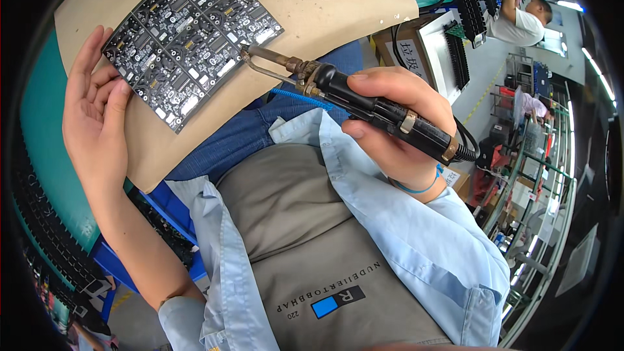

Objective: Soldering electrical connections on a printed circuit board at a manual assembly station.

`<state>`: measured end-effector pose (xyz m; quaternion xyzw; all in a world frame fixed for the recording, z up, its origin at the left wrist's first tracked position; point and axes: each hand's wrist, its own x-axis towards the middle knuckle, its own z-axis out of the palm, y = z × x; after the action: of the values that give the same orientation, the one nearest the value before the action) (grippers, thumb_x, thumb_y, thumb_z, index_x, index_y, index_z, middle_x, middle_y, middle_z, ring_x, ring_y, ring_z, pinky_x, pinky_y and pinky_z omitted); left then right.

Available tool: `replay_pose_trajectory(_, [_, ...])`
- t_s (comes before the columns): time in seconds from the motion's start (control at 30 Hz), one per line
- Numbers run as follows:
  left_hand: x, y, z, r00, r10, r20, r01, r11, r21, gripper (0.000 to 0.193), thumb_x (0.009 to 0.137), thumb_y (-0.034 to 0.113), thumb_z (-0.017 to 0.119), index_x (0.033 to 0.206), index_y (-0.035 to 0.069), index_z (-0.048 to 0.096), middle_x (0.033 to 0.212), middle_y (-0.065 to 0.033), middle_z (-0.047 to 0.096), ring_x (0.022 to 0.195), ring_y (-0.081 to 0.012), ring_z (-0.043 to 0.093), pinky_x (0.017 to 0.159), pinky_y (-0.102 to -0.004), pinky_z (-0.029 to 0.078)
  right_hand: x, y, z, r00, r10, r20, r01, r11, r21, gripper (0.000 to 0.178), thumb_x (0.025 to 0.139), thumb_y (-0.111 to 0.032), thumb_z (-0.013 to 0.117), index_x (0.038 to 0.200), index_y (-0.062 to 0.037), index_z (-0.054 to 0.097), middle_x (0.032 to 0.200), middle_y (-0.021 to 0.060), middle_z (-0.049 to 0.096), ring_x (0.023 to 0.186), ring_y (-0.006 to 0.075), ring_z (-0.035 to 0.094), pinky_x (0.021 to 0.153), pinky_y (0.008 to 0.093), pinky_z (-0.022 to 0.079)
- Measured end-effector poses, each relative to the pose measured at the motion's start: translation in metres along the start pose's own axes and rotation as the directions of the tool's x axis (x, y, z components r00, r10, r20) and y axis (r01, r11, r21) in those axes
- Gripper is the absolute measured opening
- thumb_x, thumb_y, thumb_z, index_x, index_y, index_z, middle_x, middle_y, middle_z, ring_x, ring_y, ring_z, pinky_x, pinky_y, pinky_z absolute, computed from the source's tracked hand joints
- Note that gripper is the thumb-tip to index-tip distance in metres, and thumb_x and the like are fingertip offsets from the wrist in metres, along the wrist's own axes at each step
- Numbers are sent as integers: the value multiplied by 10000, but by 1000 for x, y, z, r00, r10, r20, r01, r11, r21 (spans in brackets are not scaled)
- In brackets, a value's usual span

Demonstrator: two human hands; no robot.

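Observation:
A black panel of several joined circuit boards (188, 42), crowded with small chips and white markings, lies at an angle on brown cardboard (325, 0). My left hand (97, 97) grips its left edge, thumb and fingers at the corner. In my right hand (406, 120) is a soldering iron (364, 101) with a black handle, a stained metal barrel and a thin bent tube beside it. Fingers and thumb wrap the handle. The iron's tip is at the panel's right edge; whether it touches cannot be told. A cable runs from the handle's rear.
Under the cardboard is a green work surface (55, 149). Blue bins (166, 211) stand below it at the left. A cardboard box (406, 52) and a black slotted rack (456, 55) are at the right. Farther right, a person in white (517, 23) works near shelving (520, 175).

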<state>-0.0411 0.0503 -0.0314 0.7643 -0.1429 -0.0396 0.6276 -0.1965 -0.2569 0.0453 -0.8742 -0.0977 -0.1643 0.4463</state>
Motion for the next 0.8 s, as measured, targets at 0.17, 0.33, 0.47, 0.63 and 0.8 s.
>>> replay_pose_trajectory(0.17, [0, 0, 1, 1000, 8, 4, -8, 1000, 22, 593, 962, -104, 570, 1546, -53, 480, 1541, -152, 557, 1115, -131, 605, 1002, -256, 522, 4, -2, -1, 999, -37, 24, 39, 997, -67, 449, 728, 3, 903, 1148, 0, 746, 1041, 146, 776, 911, 263, 770, 786, 331, 615])
replay_pose_trajectory(0.33, [-1, -2, -1, 1000, 23, 11, -23, 999, 22, 582, 976, -91, 560, 1550, -49, 473, 1542, -143, 556, 1111, -126, 599, 1008, -255, 513, 8, -7, -2, 999, -20, 47, 23, 998, -63, 448, 725, 1, 905, 1144, -1, 745, 1041, 149, 779, 913, 269, 773, 790, 334, 616])
replay_pose_trajectory(0.47, [-1, -2, 1, 999, 48, -13, -47, 997, 56, 567, 986, -94, 543, 1547, -47, 473, 1546, -135, 553, 1113, -121, 593, 1017, -258, 504, 9, -8, -3, 998, 2, 65, 2, 998, -63, 449, 724, -4, 905, 1144, -1, 746, 1033, 148, 778, 908, 272, 772, 786, 335, 614])
replay_pose_trajectory(0.63, [0, -2, 2, 998, 58, -16, -57, 997, 53, 552, 996, -96, 534, 1543, -42, 479, 1551, -132, 550, 1114, -113, 590, 1013, -253, 504, 9, -6, -5, 998, -8, 57, 13, 996, -84, 451, 723, -16, 909, 1144, -2, 747, 1022, 143, 777, 889, 269, 769, 772, 335, 611])
replay_pose_trajectory(0.8, [0, -2, 3, 998, 60, -9, -60, 996, 64, 543, 1007, -90, 532, 1544, -31, 482, 1557, -133, 546, 1110, -106, 588, 1006, -243, 505, 11, -8, -6, 998, 2, 57, 4, 994, -108, 449, 721, -24, 912, 1138, -4, 749, 1014, 140, 775, 876, 266, 766, 760, 332, 608])
